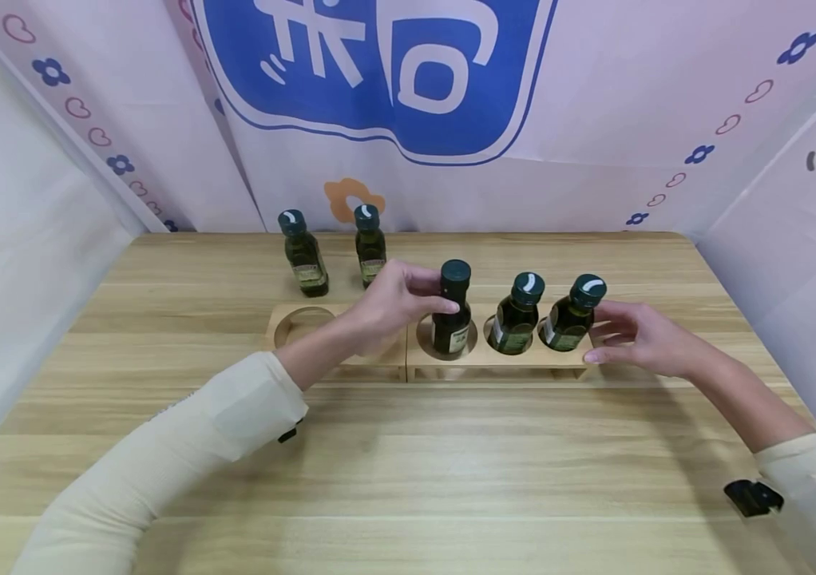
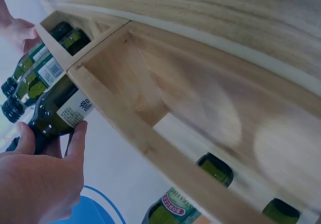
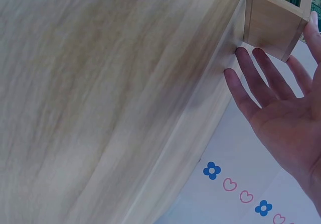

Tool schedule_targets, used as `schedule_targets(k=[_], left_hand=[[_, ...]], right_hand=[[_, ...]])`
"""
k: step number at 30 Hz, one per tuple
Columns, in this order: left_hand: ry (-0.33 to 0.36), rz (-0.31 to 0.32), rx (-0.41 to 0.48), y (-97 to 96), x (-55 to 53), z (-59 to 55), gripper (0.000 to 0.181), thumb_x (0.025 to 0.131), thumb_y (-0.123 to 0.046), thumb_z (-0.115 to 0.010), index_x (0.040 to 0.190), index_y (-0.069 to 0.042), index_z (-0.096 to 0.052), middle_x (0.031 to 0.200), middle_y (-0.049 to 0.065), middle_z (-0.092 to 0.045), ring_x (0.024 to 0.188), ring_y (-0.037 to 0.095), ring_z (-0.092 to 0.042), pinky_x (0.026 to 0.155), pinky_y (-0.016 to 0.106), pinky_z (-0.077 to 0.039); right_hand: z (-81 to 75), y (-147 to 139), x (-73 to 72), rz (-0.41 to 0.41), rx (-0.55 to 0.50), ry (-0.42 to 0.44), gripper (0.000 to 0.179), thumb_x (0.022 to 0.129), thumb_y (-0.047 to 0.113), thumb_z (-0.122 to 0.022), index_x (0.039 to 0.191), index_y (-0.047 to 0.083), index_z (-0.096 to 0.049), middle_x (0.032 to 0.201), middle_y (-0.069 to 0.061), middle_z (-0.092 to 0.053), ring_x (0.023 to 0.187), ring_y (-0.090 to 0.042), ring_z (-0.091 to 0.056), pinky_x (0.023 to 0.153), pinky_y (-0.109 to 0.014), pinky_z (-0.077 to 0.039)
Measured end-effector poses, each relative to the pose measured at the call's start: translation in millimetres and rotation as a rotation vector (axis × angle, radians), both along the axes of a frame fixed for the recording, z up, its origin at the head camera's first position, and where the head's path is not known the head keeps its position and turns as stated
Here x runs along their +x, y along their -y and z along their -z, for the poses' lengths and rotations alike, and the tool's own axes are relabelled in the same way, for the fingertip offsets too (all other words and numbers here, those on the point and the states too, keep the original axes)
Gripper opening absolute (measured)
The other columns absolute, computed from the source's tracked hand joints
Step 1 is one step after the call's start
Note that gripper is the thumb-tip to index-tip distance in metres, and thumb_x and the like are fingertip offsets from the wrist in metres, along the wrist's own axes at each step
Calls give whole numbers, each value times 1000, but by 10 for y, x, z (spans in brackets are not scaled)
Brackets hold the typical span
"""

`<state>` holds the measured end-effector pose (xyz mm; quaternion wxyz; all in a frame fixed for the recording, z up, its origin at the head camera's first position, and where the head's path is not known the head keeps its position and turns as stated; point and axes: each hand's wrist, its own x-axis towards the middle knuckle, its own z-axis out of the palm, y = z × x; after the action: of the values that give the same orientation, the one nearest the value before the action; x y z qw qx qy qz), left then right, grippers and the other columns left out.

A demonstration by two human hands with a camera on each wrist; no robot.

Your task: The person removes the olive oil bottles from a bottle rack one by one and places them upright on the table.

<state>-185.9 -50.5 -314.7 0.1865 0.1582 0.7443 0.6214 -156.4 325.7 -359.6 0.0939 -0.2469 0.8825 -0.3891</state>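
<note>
My left hand [image 1: 394,307] grips a dark green olive oil bottle [image 1: 451,326] by its upper part. The bottle's base is inside the left hole of the right wooden rack [image 1: 476,365]. Thumb and fingers lie around its glass in the left wrist view, above a white barcode label [image 2: 75,108]. Two similar bottles, a middle one [image 1: 512,326] and a right one [image 1: 566,322], stand in the other holes. My right hand [image 1: 641,339] is at the rack's right end, fingers extended and apart; its thumb touches the end in the right wrist view.
A second wooden rack [image 1: 388,365] adjoins on the left, partly hidden by my left arm; a bare hole [image 1: 303,323] shows. Behind it stand two more bottles, one left [image 1: 307,263] and one right [image 1: 370,243]. A printed cloth [image 1: 580,184] hangs behind the table.
</note>
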Motion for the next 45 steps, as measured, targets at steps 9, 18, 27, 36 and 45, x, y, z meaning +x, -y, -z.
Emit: schedule_targets(k=[9, 18, 27, 36, 45], left_hand=[[-60, 12, -54, -9, -33, -69, 33, 92, -3, -78, 124, 1, -73, 114, 15, -77, 106, 24, -75, 98, 31, -57], [-92, 46, -51, -64, -44, -206, 35, 92, -1, -77, 126, 2, -72, 118, 16, -75, 110, 25, -73, 103, 32, -55], [-126, 57, -53, -97, -64, -321, 33, 92, -1, -78, 124, 1, -74, 114, 14, -77, 107, 23, -74, 102, 32, -55], [-126, 26, -64, -91, -87, -415, 31, 91, -4, -80, 122, -3, -76, 112, 11, -78, 106, 20, -74, 107, 34, -52], [-145, -35, -55, -60, -150, -476, 30, 91, -5, -80, 121, -2, -76, 109, 12, -78, 107, 21, -74, 109, 37, -51]], right_hand=[[21, -19, -4, -9, -19, -17, 50, 84, -2, -84, 129, -7, -64, 124, -23, -68, 107, -3, -67, 92, -26, -59], [23, -15, 6, -6, -22, -24, 50, 83, -2, -85, 129, -7, -64, 124, -24, -69, 107, -2, -67, 90, -28, -60], [19, -14, 12, -6, -32, -20, 49, 83, -3, -84, 128, -8, -64, 124, -24, -68, 106, 2, -65, 91, -25, -59], [8, -9, 1, -11, -30, -22, 49, 84, -2, -84, 129, -6, -64, 124, -23, -69, 107, 1, -65, 91, -26, -59], [17, -6, -14, -8, -14, -23, 48, 84, -2, -84, 128, -6, -65, 124, -22, -69, 109, -18, -71, 91, -31, -61]])
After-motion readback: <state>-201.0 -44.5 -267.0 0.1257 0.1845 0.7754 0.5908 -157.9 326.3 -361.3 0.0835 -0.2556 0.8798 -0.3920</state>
